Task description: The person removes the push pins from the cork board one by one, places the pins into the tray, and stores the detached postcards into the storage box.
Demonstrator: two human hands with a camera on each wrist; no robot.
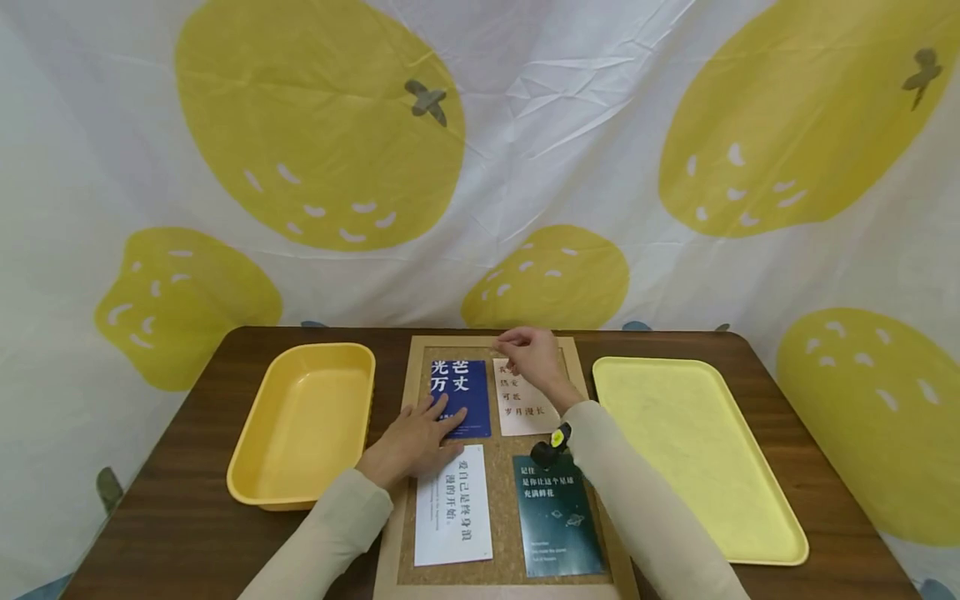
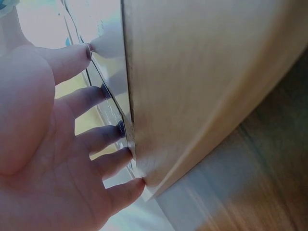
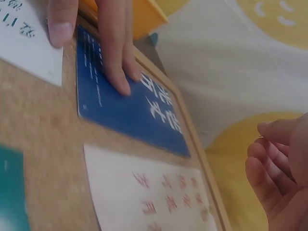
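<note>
Fingers spread, my left hand point(image 1: 417, 439) rests on the lower part of a dark blue card point(image 1: 474, 404) with white characters; its thumb reaches the top of a white card point(image 1: 452, 521). The left wrist view shows that hand's fingertips point(image 2: 126, 153) against the cards' surface. Over the top of a pale pink card point(image 1: 521, 414), my right hand point(image 1: 534, 357) is raised, thumb and index finger pinched together. A tiny pale speck point(image 3: 261, 138) shows between those fingertips; I cannot tell what it is. Below lies a dark green card point(image 1: 558, 521).
All the cards lie on a wood-framed cork board point(image 1: 498, 500) on a dark wooden table point(image 1: 191, 467). An orange-yellow tray point(image 1: 300, 429) stands left of the board, a flat pale yellow tray point(image 1: 697, 458) right of it. Behind hangs a lemon-print cloth point(image 1: 517, 167).
</note>
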